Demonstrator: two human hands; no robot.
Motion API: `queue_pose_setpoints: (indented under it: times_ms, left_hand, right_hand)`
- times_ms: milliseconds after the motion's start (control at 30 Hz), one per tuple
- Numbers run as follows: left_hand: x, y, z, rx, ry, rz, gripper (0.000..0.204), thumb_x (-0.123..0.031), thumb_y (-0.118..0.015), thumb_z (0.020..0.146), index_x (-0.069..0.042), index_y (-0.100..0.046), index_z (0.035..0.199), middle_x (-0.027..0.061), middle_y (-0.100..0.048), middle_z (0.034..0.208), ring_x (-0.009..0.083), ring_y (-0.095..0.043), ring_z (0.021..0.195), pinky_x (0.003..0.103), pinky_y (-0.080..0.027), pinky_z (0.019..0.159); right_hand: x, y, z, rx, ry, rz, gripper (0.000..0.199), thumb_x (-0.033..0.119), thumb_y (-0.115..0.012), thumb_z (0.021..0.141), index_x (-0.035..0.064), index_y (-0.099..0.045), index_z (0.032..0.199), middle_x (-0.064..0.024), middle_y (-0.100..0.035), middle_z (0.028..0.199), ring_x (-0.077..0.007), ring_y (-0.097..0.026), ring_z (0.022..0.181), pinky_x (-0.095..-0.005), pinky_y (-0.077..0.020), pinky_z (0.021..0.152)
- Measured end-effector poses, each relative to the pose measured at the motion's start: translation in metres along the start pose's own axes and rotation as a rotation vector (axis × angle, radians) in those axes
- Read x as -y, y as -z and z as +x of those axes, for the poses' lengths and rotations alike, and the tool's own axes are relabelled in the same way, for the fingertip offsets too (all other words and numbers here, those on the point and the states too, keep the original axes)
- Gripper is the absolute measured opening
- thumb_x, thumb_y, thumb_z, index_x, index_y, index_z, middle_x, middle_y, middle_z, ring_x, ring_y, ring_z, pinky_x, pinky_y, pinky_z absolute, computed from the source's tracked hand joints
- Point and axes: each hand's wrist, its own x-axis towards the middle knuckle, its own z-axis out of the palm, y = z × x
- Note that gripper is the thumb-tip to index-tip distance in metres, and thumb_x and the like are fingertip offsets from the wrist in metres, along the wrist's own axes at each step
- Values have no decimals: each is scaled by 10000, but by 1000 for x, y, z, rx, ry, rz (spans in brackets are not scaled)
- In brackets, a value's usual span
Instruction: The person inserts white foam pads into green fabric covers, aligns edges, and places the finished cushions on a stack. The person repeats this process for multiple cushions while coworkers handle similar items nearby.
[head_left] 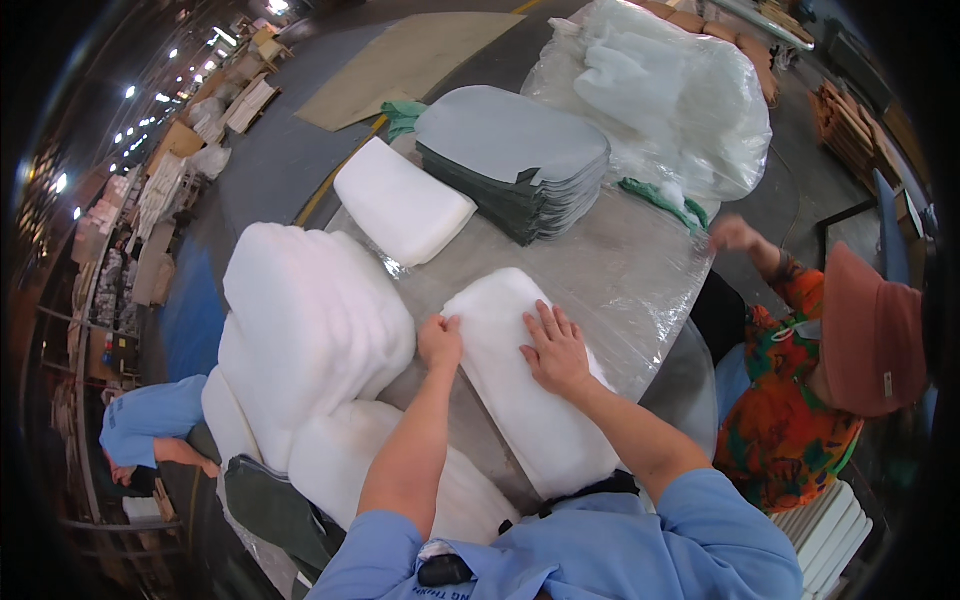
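Observation:
A long white foam pad (520,400) lies on the plastic-covered table (640,270) right in front of me. My left hand (440,342) pinches its left edge with the fingers curled. Flat on top of the pad near its far end rests my right hand (555,350), fingers spread. A tall stack of similar white foam pads (310,320) stands just left of my left hand.
Another white pad (400,210) lies farther back, beside a stack of grey fabric pieces (515,160). A clear bag of white stuffing (670,90) sits at the far right. A person in an orange patterned shirt (790,400) reaches toward the table at right. Another person in blue (150,420) bends at left.

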Motion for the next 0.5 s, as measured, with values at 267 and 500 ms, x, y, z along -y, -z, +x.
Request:
queue_pose_setpoints:
  times_ms: [267,500]
  left_hand:
    - [-22,-13,12,-353,-650,167,353,-329,-666,1034,-75,-632,1277,222,-651,1341,428,-603,1222,508,-496,1007]
    - [-29,-30,31,62,-220,292,546,-472,-382,1125,-49,-714,1222,238,-731,1233,475,-659,1157,556,-507,997]
  right_hand:
    - [-5,-2,0,14,-31,-37,623,411,-603,1052,158,-481,1608,-161,-325,1735,-441,-351,1559,-615,-323,1223]
    - [-4,-6,1,-1,-3,-48,619,407,-622,1037,158,-505,1592,-173,-342,1725,-444,-369,1550,-600,-325,1235]
